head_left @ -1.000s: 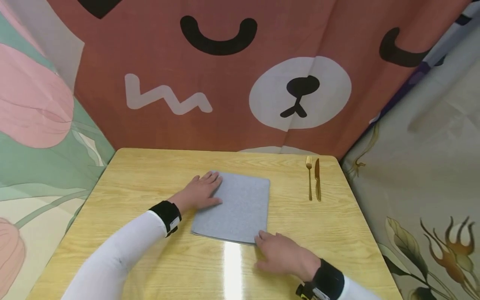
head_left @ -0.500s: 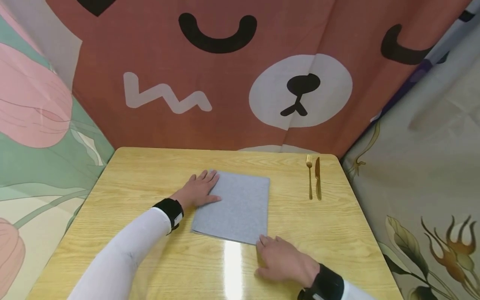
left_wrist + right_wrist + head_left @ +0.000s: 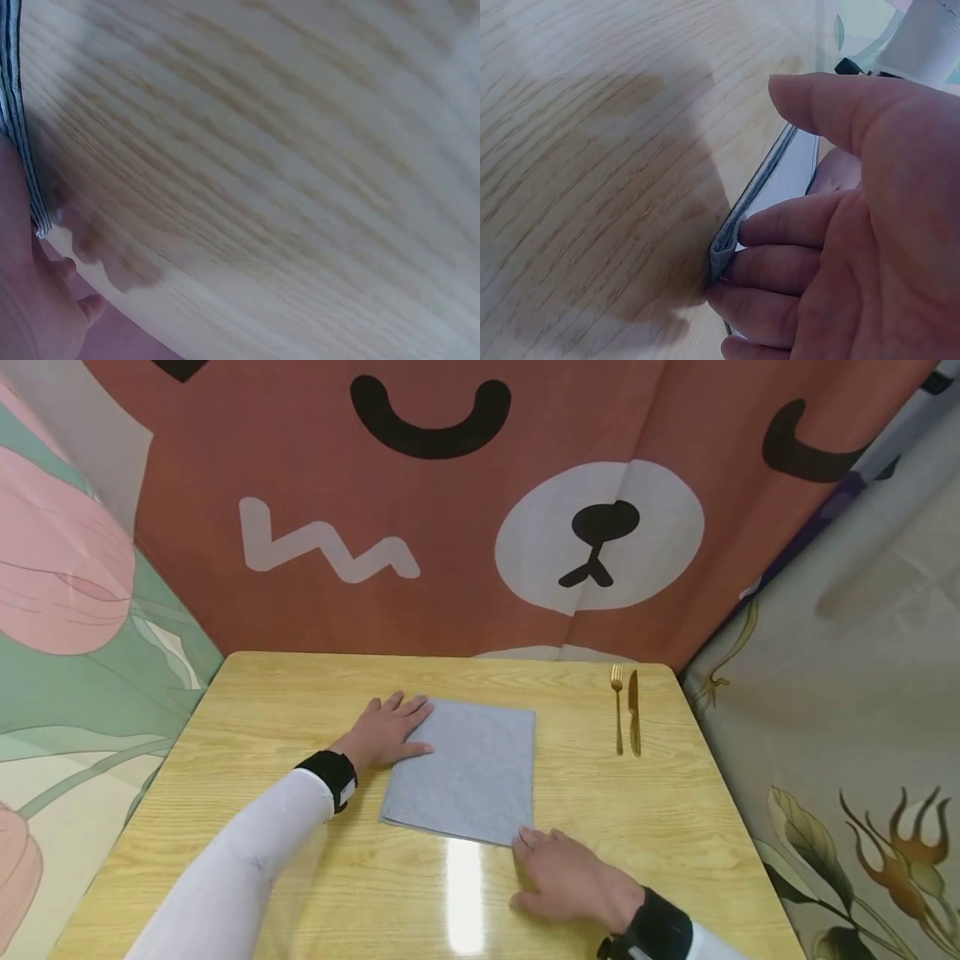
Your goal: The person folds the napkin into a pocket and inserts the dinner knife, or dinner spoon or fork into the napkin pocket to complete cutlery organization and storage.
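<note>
A folded grey-blue cloth [image 3: 476, 777] lies flat on the table in the head view. My left hand [image 3: 386, 732] rests with spread fingers across its far left edge, thumb pointing inward over the fabric. At the near right corner, my right hand [image 3: 562, 872] touches the cloth with its fingertips. The right wrist view shows the layered fold of the cloth [image 3: 780, 180] against those fingertips, while the right thumb stands apart, not pinching. In the left wrist view, stacked layers of the cloth [image 3: 15, 112] show beside part of the left hand [image 3: 30, 307].
A gold fork [image 3: 618, 706] and a gold knife [image 3: 634, 710] lie side by side at the far right of the wooden table [image 3: 300, 693]. Printed curtains [image 3: 450, 610] hang behind the table and along both sides. A bright light reflection crosses the table's near middle.
My left hand has shifted slightly left along the cloth's edge. The right hand has barely moved at the near corner. The head view has tilted a little downward.
</note>
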`<state>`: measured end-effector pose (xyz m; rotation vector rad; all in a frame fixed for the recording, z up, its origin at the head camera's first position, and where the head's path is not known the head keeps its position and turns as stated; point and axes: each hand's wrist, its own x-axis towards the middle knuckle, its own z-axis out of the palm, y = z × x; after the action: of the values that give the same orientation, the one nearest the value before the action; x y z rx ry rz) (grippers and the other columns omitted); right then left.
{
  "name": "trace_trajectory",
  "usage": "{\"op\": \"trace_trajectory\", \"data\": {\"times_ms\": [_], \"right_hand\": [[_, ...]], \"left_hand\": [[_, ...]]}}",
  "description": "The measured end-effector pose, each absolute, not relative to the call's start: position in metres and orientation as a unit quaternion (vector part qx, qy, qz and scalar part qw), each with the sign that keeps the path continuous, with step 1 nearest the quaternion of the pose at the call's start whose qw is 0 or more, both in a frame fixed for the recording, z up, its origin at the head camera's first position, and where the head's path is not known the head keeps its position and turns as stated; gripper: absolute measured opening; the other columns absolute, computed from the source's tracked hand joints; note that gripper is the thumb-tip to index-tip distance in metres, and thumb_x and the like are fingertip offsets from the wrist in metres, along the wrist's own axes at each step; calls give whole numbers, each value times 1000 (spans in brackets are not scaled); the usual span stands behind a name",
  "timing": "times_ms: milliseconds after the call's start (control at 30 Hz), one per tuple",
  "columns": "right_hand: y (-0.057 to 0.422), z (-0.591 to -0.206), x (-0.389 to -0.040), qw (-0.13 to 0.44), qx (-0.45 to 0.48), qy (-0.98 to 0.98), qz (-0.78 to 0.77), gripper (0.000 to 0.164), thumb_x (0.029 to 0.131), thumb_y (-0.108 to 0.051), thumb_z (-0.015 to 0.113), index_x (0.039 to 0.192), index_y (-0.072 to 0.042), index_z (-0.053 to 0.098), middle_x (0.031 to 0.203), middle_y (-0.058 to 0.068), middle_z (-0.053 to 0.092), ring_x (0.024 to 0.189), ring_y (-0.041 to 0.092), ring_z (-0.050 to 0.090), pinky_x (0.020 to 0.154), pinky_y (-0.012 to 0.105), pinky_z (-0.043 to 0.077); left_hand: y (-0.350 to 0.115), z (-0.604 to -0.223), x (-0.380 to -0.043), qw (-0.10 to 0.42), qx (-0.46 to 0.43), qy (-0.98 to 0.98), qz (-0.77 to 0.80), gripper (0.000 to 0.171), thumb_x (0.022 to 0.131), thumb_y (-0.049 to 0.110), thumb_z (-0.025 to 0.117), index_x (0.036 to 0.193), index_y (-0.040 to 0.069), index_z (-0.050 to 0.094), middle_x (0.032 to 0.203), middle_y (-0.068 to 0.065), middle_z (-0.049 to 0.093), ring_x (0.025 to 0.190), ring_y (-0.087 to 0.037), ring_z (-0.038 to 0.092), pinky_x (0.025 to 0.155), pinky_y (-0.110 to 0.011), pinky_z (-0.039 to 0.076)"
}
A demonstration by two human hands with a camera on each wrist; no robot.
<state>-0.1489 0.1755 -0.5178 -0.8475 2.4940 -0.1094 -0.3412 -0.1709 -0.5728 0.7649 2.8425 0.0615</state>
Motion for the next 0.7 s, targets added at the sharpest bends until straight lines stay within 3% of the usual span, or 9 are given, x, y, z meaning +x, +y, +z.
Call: {"op": "trace_trajectory", "data": {"times_ms": [200,467,700], "right_hand": [[183,-518,-157,257,-294,919,-56,83,95,-57,63,151,2,48,160,19,44,151,34,41,121,59,33],[200,-519,-184,275,-274,918,-78,73,98,-55,60,148,-3,54,160,15,46,152,38,38,124,60,27],[218,-518,-210,256,-253,930,-73,64,98,-53,62,142,-7,61,157,8,51,151,40,40,124,63,26]], "left_hand": [[-180,-573,-337,91,255,962,24,87,97,76,42,165,25,24,173,-1,23,159,-43,19,122,-72,18],[-193,-571,-324,60,255,965,13,85,98,73,44,160,16,37,167,-6,38,152,-42,35,118,-69,28],[-201,-574,-310,16,264,964,-11,59,106,53,48,150,13,55,155,-6,54,140,-36,51,110,-62,40]]}}
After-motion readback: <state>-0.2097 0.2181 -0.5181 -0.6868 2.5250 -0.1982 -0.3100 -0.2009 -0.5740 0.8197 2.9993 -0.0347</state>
